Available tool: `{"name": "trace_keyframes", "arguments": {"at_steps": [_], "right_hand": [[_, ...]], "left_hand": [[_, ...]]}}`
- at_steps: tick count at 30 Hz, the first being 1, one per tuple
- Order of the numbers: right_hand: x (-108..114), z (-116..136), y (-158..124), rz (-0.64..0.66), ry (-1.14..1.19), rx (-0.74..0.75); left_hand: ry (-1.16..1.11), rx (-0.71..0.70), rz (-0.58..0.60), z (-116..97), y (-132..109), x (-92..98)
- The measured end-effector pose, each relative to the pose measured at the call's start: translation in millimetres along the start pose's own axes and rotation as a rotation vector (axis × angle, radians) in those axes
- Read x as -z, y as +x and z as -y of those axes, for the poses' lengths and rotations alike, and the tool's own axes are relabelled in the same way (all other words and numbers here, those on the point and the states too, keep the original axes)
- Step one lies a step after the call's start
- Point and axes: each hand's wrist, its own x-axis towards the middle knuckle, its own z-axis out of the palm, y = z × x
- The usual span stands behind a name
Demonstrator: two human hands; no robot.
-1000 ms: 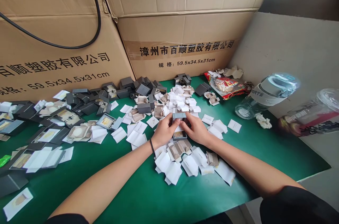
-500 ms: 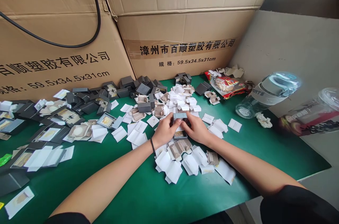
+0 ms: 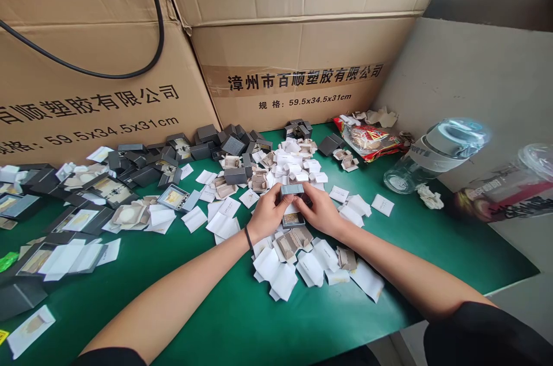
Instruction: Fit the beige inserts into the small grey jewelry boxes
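Between my hands is a small dark grey box (image 3: 292, 188), its ridged or striped edge facing up. My left hand (image 3: 273, 213) grips its left side, with the thumb across the front. On the other side my right hand (image 3: 318, 207) is closed around the box's right part. Just below the fingers an opened dark box (image 3: 292, 219) with a tan inside lies on the pile. Folded white card pieces (image 3: 276, 268) and grey-brown card inserts (image 3: 294, 244) are spread under and in front of my wrists. Fingertips behind the held box are hidden.
Many dark boxes (image 3: 138, 173) and card scraps lie along the left and back of the green table (image 3: 207, 320). Large cardboard cartons (image 3: 298, 49) stand behind. A red snack bag (image 3: 367, 138), a clear bottle (image 3: 432, 153) and crumpled tissue (image 3: 431, 197) are at right.
The held box has tipped slightly between my hands, and its ridged edge shows a little differently. Both hands stay in nearly the same place.
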Motion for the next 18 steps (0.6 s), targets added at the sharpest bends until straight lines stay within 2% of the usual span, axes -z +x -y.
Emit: {"name": "trace_keyframes", "arguments": {"at_steps": [10,18], "right_hand": [[2.2,-0.6,1.2,0.055,0.081,0.018],[7.4,1.8,2.9,0.124,0.118,0.017]], "left_hand": [[-0.029,-0.027,-0.058,-3.4,-2.6,-0.3],[0.043,-0.069,-0.063,-9.7,-5.1,0.9]]}}
